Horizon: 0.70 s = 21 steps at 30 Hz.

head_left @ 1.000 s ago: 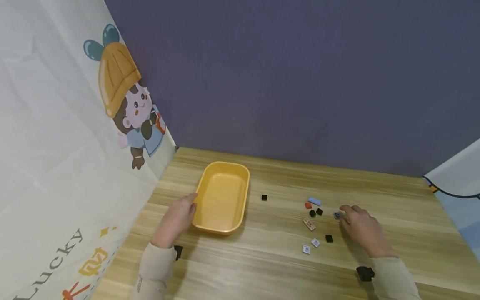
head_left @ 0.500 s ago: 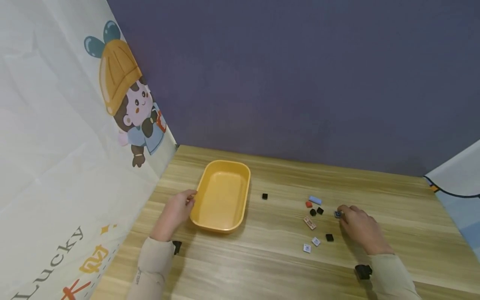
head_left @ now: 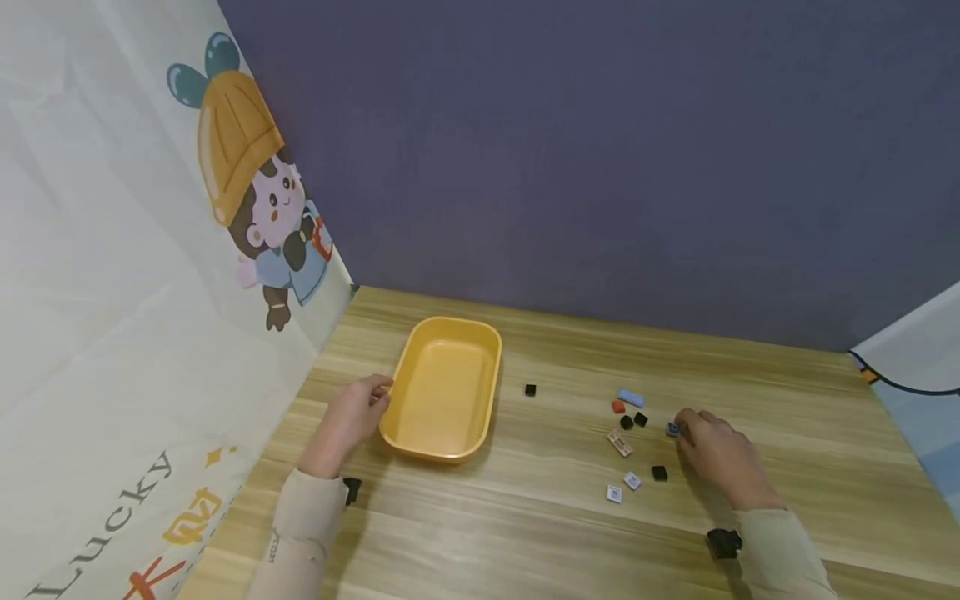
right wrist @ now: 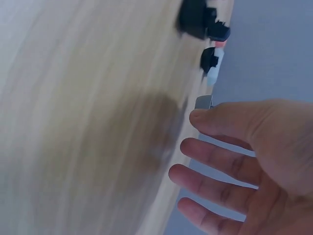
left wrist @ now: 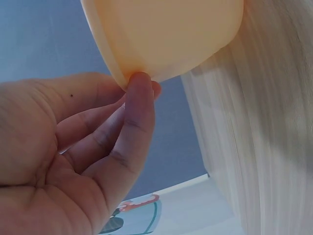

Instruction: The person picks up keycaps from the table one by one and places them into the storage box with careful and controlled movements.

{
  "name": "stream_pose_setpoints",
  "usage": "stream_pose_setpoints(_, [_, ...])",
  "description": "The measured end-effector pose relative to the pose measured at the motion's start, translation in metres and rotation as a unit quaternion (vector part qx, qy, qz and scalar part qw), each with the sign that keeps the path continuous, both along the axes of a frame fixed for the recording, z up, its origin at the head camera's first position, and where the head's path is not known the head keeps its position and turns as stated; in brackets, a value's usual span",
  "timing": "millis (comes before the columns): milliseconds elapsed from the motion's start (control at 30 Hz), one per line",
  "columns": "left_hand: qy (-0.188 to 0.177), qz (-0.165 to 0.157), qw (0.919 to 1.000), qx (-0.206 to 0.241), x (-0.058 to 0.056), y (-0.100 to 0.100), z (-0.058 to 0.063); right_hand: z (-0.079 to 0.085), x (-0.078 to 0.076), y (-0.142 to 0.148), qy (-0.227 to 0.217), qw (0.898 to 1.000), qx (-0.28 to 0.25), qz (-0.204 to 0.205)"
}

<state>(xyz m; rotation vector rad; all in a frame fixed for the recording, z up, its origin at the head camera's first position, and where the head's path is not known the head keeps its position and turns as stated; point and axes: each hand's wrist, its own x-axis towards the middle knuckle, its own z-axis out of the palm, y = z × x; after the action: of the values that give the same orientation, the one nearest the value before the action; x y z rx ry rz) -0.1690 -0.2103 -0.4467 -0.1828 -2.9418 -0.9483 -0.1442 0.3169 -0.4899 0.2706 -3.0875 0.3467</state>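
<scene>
My left hand (head_left: pixel 348 423) pinches the near-left rim of a yellow plastic tray (head_left: pixel 448 400), thumb on one face and fingers behind it in the left wrist view. My right hand (head_left: pixel 723 457) is low over the wooden table at the right. Its thumb and forefinger pinch a small grey-blue keycap (head_left: pixel 672 429), which peeks out past the thumb tip in the right wrist view. The other fingers (right wrist: pixel 215 186) are spread and loosely bent. Left of this hand lie a blue long keycap (head_left: pixel 631 398), a red keycap (head_left: pixel 618 407) and a pinkish long keycap (head_left: pixel 620 443).
Several black keycaps are scattered about, one (head_left: pixel 530 390) near the tray and one (head_left: pixel 659 473) near my right hand. Two white keycaps (head_left: pixel 632 481) lie closer to me. A dark blue panel (head_left: pixel 570 167) rises behind the table; a printed white sheet (head_left: pixel 112 250) hangs at the left.
My right fingertips have closed in on the grey-blue keycap, which has shifted slightly left and tilted. My left hand stays at the tray's rim. The whole view has drifted a little.
</scene>
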Motion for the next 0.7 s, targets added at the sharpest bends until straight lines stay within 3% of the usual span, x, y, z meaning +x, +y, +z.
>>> stream_pose_setpoints(300, [0.006,-0.006,0.9999,-0.012,-0.001,0.000,0.000,0.016,0.002,-0.020,0.026,0.999,-0.010,0.024])
stream_pose_setpoints(700, [0.004,-0.013,0.9999,-0.004,-0.002,-0.003,-0.001,0.035,-0.008,-0.068,0.020,0.996,-0.065,0.052])
